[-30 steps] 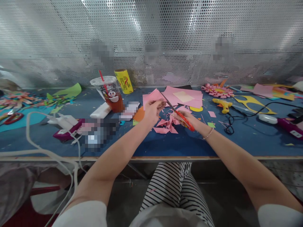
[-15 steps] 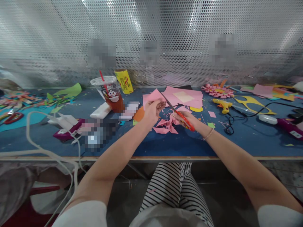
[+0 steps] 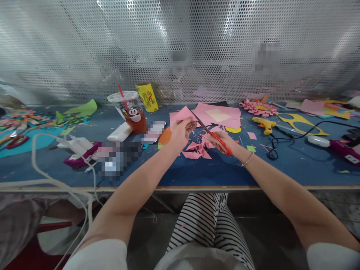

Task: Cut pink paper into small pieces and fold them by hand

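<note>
My right hand [image 3: 221,141] is closed around the handles of red-handled scissors [image 3: 211,134]. Their long blades point up and to the left, reaching the pink paper [image 3: 184,113] by my left hand. My left hand [image 3: 182,130] pinches what looks like an edge of that paper; the fingertips partly hide the grip. Below and between both hands lies a loose heap of cut pink paper pieces [image 3: 199,149]. Larger pink sheets [image 3: 201,108] rest on the table behind, with a small cream piece [image 3: 218,115] on top.
An iced drink cup [image 3: 131,112] and a yellow can [image 3: 147,97] stand at the left, near a pixelated phone and white cables [image 3: 50,180]. On the right lie a yellow glue gun [image 3: 264,126], its black cord and a pink paper flower [image 3: 258,107]. A perforated metal panel [image 3: 180,30] rises behind.
Very little differs. The scissors' handles have shifted slightly to the right and down with my right hand, while my left hand stays in place.
</note>
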Available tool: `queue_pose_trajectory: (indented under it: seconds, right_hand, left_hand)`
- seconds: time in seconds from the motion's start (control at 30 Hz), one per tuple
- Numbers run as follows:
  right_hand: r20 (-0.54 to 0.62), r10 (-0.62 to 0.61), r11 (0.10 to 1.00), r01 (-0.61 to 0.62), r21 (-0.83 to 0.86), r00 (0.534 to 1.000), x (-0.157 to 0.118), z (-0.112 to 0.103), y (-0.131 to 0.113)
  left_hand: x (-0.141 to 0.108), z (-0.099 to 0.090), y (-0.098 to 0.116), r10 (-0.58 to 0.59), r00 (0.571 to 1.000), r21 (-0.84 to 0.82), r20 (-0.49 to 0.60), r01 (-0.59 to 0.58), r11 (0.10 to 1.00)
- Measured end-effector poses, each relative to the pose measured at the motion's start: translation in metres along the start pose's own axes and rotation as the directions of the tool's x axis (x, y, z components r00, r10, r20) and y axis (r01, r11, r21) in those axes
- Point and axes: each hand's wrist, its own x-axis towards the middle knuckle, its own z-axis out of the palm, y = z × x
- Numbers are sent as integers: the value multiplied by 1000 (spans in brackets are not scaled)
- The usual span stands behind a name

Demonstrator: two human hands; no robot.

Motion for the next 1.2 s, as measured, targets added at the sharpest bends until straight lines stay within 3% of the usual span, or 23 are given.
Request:
queue_pose_trajectory:
  seconds: [0.23,0.6,0.9,1.2]
  right_hand:
    - [23,8,1000,-9,14,1000,6,-2,8]
    - [-38,-118,972,108,-207,992,-11,3,-13]
    - [23,-54,998,54,15,998,-10,4,-11]
    - [30,-63,997,62,45,998,-9,3,-9]
  left_hand:
    - [-1,1,1,-6,1000,10,-19,6,1000]
    - [-2,2,3,-1,1000,-3,18,1,1000]
    - [-4,2,0,-34,996,22,80,33,999]
    - [-5,0,-4,-18,993,63,115,11,998]
